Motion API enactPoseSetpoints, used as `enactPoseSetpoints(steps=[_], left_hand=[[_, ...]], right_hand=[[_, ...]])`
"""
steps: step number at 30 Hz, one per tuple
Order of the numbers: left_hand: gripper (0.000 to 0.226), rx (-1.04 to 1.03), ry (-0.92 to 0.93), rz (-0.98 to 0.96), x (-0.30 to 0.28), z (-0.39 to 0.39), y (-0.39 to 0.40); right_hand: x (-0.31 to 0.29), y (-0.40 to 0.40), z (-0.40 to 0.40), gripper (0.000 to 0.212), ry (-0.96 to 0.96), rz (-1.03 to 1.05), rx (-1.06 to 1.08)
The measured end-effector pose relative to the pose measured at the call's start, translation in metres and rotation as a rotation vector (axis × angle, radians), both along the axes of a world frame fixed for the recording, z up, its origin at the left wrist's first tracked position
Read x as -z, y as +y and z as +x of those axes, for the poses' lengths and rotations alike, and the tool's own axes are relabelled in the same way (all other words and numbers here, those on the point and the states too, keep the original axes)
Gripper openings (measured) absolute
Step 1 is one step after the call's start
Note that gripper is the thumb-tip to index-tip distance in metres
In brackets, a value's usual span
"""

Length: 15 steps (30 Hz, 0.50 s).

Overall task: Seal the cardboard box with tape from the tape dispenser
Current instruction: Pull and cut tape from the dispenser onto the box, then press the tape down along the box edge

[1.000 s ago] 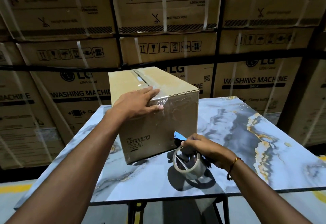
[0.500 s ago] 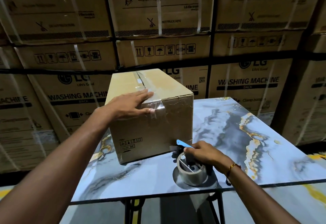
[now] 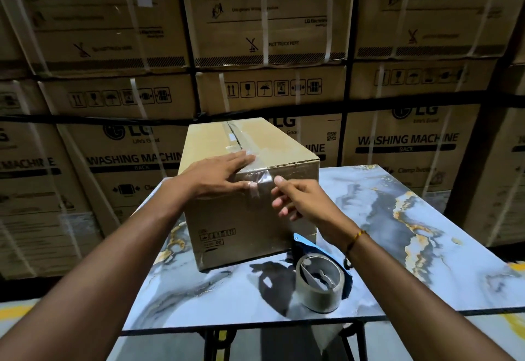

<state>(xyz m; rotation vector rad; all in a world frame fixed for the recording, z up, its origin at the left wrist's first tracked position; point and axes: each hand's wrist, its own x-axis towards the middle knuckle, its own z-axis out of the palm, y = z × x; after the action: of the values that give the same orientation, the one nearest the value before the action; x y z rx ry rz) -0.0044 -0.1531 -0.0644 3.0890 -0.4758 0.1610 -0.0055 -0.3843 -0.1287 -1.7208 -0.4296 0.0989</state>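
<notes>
1. Stacked cartons (image 3: pixel 136 162) fill the background, printed "WASHING MACHINE", white straps running over them.
2. Left hand (image 3: pixel 218 176): flat on the box's near top edge, palm down, fingers spread, thumb over the front face. It presses on the clear tape there; it grips nothing, the hand is open.
3. Box (image 3: pixel 241 218): closed brown carton on the table, sitting towards the table's left-centre, one corner pointing at the camera. Small handling symbols printed low on the near face.
4. Tape (image 3: pixel 257 174): clear strip runs along the top seam and folds down over the near edge onto the front face. The end on the front face looks wrinkled.
5. Right hand (image 3: pixel 301 198): in front of the box's near face, just right of the tape end. Index finger extended up, tip next to the tape; other fingers loosely curled. It holds nothing. Cannot tell if the fingertip actually touches the tape.
6. Bracelet (image 3: pixel 355 240) on the right wrist.
7. Dispenser (image 3: pixel 322 281): on the table, near the box's near-right corner, below the right wrist, nobody touching it. Blue frame, grey tape roll facing the camera.
8. Table (image 3: pixel 412 261): marble-pattern top, blue-grey with gold veins. Right half bare.
</notes>
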Motion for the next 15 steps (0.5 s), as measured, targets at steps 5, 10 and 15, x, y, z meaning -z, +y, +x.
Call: enactPoseSetpoints(steps=[5,10,15], left_hand=[[0.097,0.0,-0.015,0.031,0.001,0.003,-0.002],[0.077,0.006,-0.055,0.064,0.005,0.005,-0.002],[0.078,0.001,-0.092,0.072,0.008,0.006,-0.002]], right_hand=[[-0.015,0.025,0.01,0.066,0.012,-0.049,0.059],[-0.01,0.033,0.014,0.052,0.062,0.095,0.051],[-0.006,0.035,0.014,0.048,0.042,0.159,0.049]])
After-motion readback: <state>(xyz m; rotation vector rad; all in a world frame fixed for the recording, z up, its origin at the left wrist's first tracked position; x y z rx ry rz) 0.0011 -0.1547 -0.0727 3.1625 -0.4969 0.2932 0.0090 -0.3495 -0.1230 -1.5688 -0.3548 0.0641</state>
